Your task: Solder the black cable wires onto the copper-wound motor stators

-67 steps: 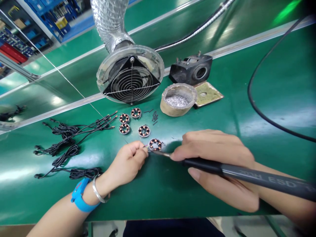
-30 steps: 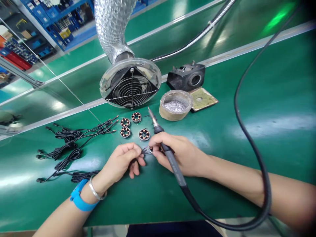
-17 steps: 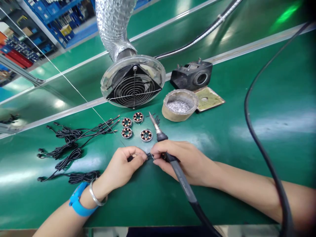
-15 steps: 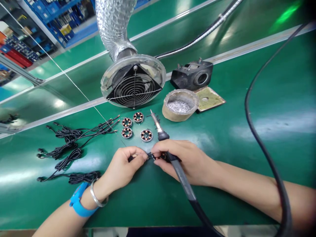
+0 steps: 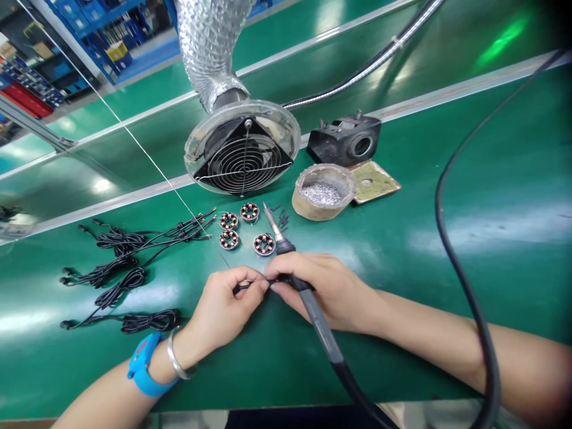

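Observation:
My left hand [image 5: 227, 304] is closed in a pinch on a thin black wire [image 5: 243, 287], which runs toward the other hand's fingertips. My right hand [image 5: 326, 292] grips a soldering iron [image 5: 319, 325], its metal tip pointing up and away over the bench. The right thumb and forefinger are also pinched on the wire's end; whatever else they hold is hidden behind the fingers. Just beyond the hands lie several small round stators with copper coils [image 5: 264, 244]. Left of them are bundled black cables [image 5: 120, 262] with bared ends.
A fume extractor fan [image 5: 243, 164] hangs over the green bench [image 5: 402, 369]. Behind the stators stand a round tub of solder scraps [image 5: 324, 193], a sponge tray [image 5: 378, 182] and a black iron stand [image 5: 346, 140]. Small black sleeves [image 5: 283, 219] lie near the iron's tip. The iron's cord [image 5: 460, 262] loops at right.
My right hand has shifted slightly left with the soldering iron, its tip moving left too. A copper-coiled part seen at the right fingertips is now hidden. The left hand has barely moved.

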`<action>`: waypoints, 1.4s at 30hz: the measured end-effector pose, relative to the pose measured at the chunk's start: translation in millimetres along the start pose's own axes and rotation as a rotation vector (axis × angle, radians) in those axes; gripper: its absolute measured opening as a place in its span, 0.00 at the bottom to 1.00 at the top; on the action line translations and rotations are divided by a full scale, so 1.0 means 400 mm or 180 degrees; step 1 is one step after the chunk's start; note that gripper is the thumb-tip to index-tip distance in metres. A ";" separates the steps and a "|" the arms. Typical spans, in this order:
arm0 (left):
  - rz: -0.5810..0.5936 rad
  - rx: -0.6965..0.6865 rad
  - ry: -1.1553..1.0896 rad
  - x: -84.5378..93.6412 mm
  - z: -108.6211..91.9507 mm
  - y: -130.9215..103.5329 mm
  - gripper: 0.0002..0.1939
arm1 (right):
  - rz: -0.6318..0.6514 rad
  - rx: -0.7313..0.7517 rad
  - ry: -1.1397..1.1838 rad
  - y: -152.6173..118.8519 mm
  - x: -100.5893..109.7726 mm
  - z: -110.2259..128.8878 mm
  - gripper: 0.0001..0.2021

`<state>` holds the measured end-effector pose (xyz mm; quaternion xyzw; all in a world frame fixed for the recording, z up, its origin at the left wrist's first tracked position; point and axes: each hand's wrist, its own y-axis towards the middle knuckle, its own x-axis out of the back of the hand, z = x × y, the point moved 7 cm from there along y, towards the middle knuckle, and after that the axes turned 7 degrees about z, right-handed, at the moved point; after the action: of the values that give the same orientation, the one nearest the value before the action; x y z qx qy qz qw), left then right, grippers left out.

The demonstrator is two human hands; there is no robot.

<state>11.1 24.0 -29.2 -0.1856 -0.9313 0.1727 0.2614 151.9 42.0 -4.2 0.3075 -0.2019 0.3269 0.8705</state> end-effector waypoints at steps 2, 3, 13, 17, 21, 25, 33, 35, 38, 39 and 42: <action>-0.0081 -0.0066 0.0126 -0.004 -0.002 -0.009 0.13 | 0.0015 -0.0084 0.0000 0.000 -0.009 -0.004 0.12; -0.0142 -0.0131 0.0218 -0.008 -0.007 -0.018 0.13 | 0.0020 -0.0153 0.0003 -0.001 -0.012 -0.006 0.12; 0.0719 -0.0483 0.0564 -0.044 -0.091 -0.085 0.22 | -0.0257 -0.0263 -0.0348 -0.013 0.001 0.010 0.13; 0.0038 -0.0240 0.0056 0.048 -0.047 -0.008 0.12 | -0.0268 -0.0069 -0.0603 -0.014 0.023 0.029 0.17; -0.0209 -0.0080 -0.0062 0.062 -0.006 0.041 0.18 | -0.0042 -0.0095 -0.0059 -0.016 0.015 0.025 0.15; -0.0202 -0.0322 0.0459 0.054 -0.026 0.047 0.19 | -0.0550 -0.0286 -0.0597 -0.012 0.043 -0.013 0.15; -0.0015 -0.0284 0.1035 0.034 -0.051 0.030 0.11 | 0.0139 -0.0027 -0.0505 0.008 -0.002 -0.015 0.21; -0.0039 -0.0170 0.1151 0.030 -0.052 0.022 0.09 | 0.0126 -0.0004 -0.0503 0.007 -0.007 -0.005 0.19; 0.0092 0.0005 0.1070 0.023 -0.038 0.017 0.11 | 0.0185 -0.0023 -0.0542 0.006 -0.015 -0.003 0.16; 0.0204 0.0075 0.0915 0.020 -0.029 0.019 0.13 | 0.0199 -0.0045 -0.0551 0.005 -0.016 -0.005 0.15; 0.0566 0.0337 0.0037 0.016 0.003 0.029 0.15 | 0.0196 -0.0117 -0.0533 -0.001 -0.017 -0.016 0.15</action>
<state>8.3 36.7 -32.4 -0.2544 -0.8992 0.2431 0.2600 148.1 42.9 -12.6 0.3114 -0.2893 0.3229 0.8456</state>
